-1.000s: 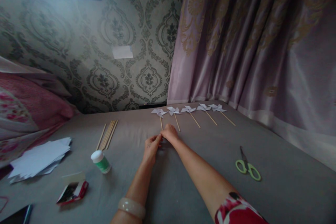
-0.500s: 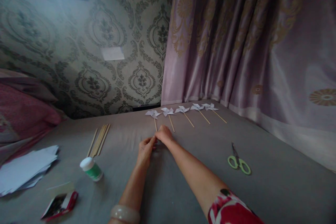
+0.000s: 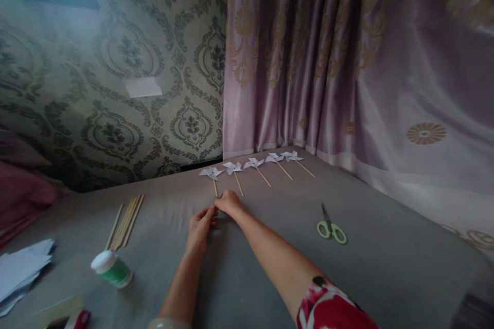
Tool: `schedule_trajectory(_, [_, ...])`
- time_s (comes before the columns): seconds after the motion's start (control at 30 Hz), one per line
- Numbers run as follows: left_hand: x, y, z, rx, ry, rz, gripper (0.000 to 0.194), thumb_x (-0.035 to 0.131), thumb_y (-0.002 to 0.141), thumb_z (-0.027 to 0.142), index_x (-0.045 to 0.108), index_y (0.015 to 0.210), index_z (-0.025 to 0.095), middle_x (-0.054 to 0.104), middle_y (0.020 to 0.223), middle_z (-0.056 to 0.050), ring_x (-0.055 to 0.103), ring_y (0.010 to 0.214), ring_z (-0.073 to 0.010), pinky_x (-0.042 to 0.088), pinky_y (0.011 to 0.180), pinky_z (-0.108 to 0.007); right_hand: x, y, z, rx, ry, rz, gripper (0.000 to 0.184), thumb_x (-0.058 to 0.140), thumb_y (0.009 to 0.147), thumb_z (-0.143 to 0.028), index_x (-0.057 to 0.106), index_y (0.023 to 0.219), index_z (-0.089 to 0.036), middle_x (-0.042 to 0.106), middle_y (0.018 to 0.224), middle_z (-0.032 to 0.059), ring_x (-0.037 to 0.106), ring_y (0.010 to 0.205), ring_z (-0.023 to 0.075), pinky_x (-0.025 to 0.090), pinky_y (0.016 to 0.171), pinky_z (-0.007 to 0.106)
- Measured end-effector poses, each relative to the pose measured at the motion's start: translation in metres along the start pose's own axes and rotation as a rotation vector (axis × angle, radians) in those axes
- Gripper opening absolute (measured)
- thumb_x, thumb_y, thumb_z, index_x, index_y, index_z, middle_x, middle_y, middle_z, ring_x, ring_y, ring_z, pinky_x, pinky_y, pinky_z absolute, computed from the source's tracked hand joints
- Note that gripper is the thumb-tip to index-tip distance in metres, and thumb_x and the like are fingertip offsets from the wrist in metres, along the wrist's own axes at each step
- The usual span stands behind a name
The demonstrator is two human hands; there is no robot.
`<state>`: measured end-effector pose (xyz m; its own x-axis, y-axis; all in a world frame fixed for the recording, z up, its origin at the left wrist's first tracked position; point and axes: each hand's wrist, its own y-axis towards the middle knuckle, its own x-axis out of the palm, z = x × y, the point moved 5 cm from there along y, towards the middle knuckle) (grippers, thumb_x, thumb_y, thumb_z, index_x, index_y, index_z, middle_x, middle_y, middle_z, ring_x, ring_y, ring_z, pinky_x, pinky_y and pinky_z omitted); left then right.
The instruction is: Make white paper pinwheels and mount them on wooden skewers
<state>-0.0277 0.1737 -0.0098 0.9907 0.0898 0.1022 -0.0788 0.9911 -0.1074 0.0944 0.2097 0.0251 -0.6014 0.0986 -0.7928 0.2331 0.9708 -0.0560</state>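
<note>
Several white paper pinwheels on wooden sticks lie in a row on the grey cloth near the wall; the leftmost pinwheel (image 3: 211,173) has its stick running down to my hands. My left hand (image 3: 199,226) and my right hand (image 3: 229,202) meet at the lower end of that stick, fingers pinched together. What exactly they pinch is hidden by the fingers. The neighbouring pinwheel (image 3: 233,167) lies just to the right of my right hand.
Green-handled scissors (image 3: 330,226) lie to the right. A bundle of wooden sticks (image 3: 126,214), a green bottle with a white cap (image 3: 111,269) and a stack of white paper (image 3: 19,273) lie to the left. A purple curtain (image 3: 347,61) hangs behind.
The view has swung to the right, so everything sits further left in the picture. My hands stay pinched together at the end of the leftmost pinwheel's stick.
</note>
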Motion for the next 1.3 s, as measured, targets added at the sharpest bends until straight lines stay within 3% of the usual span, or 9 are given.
schedule_trajectory(0.17, [-0.002,0.006,-0.006,-0.012,-0.001,0.024,0.049,0.076,0.046,0.052,0.072,0.073,0.012,0.069,0.072,-0.008,0.056,0.058,-0.0123,0.044,0.053,-0.023,-0.012,-0.019,0.013,-0.111,0.004,-0.045,0.026,0.061,0.081,-0.034,0.073,0.097,-0.017,0.073,0.103,0.0095,0.066,0.102,0.02,0.048,0.082,0.022])
schedule_trajectory(0.3, [-0.003,0.005,-0.003,0.072,0.105,0.025,0.049,0.071,0.051,0.056,0.071,0.075,0.013,0.071,0.075,-0.009,0.059,0.062,-0.016,0.046,0.056,-0.025,-0.041,-0.052,0.045,-0.178,-0.005,-0.025,0.025,0.059,0.083,-0.031,0.072,0.102,-0.02,0.074,0.104,0.0041,0.066,0.098,0.0148,0.045,0.08,0.018])
schedule_trajectory(0.43, [-0.001,-0.007,0.011,0.288,0.458,0.001,0.043,0.057,0.066,0.054,0.071,0.079,0.015,0.072,0.078,-0.009,0.064,0.075,-0.023,0.048,0.065,-0.03,-0.085,-0.086,0.105,-0.131,-0.069,0.027,0.019,0.057,0.084,-0.028,0.073,0.092,-0.021,0.074,0.097,0.0045,0.067,0.093,0.016,0.044,0.077,0.02])
schedule_trajectory(0.57, [0.007,-0.016,0.018,0.488,0.852,0.001,0.039,0.047,0.077,0.043,0.072,0.086,0.015,0.072,0.085,-0.011,0.064,0.08,-0.0241,0.047,0.074,-0.033,-0.134,-0.111,0.177,0.061,-0.192,0.169,0.023,0.053,0.086,-0.027,0.07,0.096,-0.016,0.072,0.102,0.012,0.065,0.099,0.0229,0.044,0.08,0.028])
schedule_trajectory(0.7, [0.016,-0.022,0.018,0.576,1.153,0.027,0.037,0.045,0.083,0.035,0.072,0.093,0.012,0.069,0.095,-0.014,0.061,0.094,-0.0258,0.043,0.09,-0.037,-0.161,-0.129,0.224,0.213,-0.299,0.277,0.027,0.051,0.088,-0.029,0.066,0.099,-0.011,0.069,0.102,0.0176,0.065,0.096,0.0272,0.044,0.076,0.032])
schedule_trajectory(0.9, [0.024,-0.036,0.015,0.519,1.395,0.09,0.035,0.045,0.088,0.036,0.064,0.11,0.017,0.06,0.12,-0.014,0.049,0.113,-0.0294,0.039,0.093,-0.04,-0.159,-0.138,0.236,0.148,-0.362,0.329,0.027,0.042,0.091,-0.021,0.062,0.104,-0.009,0.066,0.106,0.0165,0.063,0.099,0.0241,0.042,0.08,0.029])
schedule_trajectory(1.1, [0.02,-0.037,0.013,0.433,1.386,0.157,0.041,0.042,0.091,0.04,0.057,0.119,0.014,0.056,0.125,-0.016,0.048,0.117,-0.0301,0.034,0.095,-0.041,-0.167,-0.152,0.238,0.014,-0.448,0.296,0.028,0.043,0.09,-0.026,0.062,0.101,-0.009,0.067,0.101,0.0165,0.064,0.097,0.0248,0.043,0.079,0.03])
schedule_trajectory(1.2, [0.017,-0.036,0.012,0.377,1.368,0.185,0.039,0.042,0.091,0.04,0.057,0.117,0.015,0.055,0.126,-0.017,0.047,0.118,-0.03,0.034,0.095,-0.041,-0.174,-0.157,0.245,0.087,-0.562,0.153,0.042,0.041,0.091,-0.041,0.065,0.098,-0.006,0.069,0.088,0.0217,0.068,0.084,0.0321,0.044,0.068,0.036])
schedule_trajectory(1.3, [0.015,-0.036,0.011,0.347,1.373,0.196,0.037,0.043,0.091,0.041,0.058,0.114,0.016,0.055,0.126,-0.016,0.047,0.118,-0.0295,0.034,0.095,-0.041,-0.181,-0.151,0.246,-0.01,-0.616,0.03,0.037,0.046,0.089,-0.042,0.067,0.089,-0.013,0.071,0.086,0.0195,0.068,0.084,0.0318,0.043,0.065,0.034])
